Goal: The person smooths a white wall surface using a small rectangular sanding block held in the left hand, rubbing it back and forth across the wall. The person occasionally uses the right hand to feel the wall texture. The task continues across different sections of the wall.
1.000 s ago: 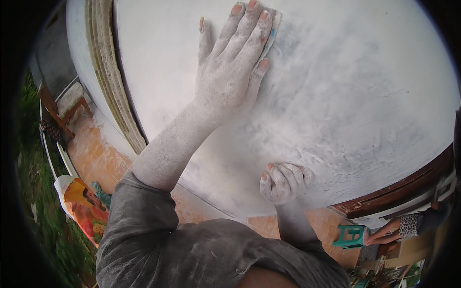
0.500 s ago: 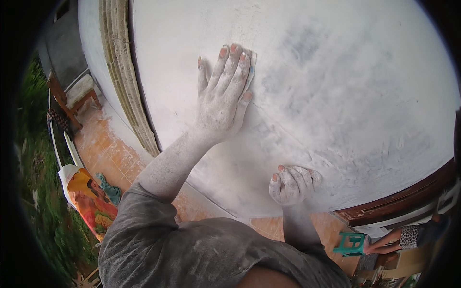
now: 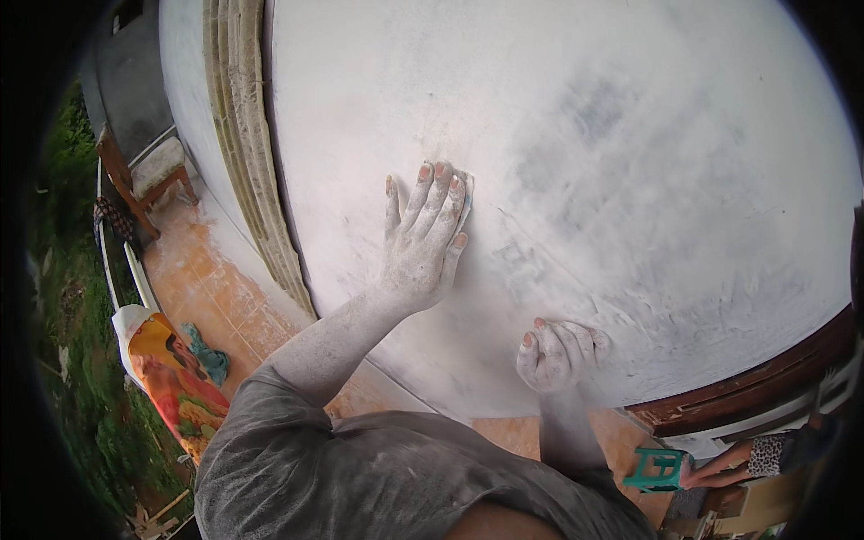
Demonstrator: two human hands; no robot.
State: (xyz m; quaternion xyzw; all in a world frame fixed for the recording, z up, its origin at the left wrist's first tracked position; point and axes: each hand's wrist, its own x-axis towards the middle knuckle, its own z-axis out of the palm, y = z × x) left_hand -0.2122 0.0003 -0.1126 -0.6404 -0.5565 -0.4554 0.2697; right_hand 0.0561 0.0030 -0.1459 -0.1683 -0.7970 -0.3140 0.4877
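Observation:
My left hand [image 3: 421, 236], coated in white dust, lies with its fingers stretched against a pale wall [image 3: 612, 81]. Beneath the fingers it presses a small folded piece of sandpaper [image 3: 467, 203], whose edge shows beside the index finger. Lower and to the right, my right hand [image 3: 560, 353] is closed near the wall, its fingers curled in. Whatever those fingers may hold is hidden. White powder also covers both forearms. Grey smudges [image 3: 594, 135] and uneven patches mark the wall to the right of my left hand.
A ridged beige strip [image 3: 241, 117] runs along the wall's left side. Beyond it stand a wooden chair [image 3: 157, 171] and a colourful printed sheet [image 3: 171, 378] over dusty orange tiles [image 3: 211, 288]. At lower right are a green stool [image 3: 655, 470] and another person's legs [image 3: 724, 463].
My left hand has slid down the wall with the sandpaper, and its elbow bends more. The right hand keeps its curled shape, and the whole view has shifted slightly.

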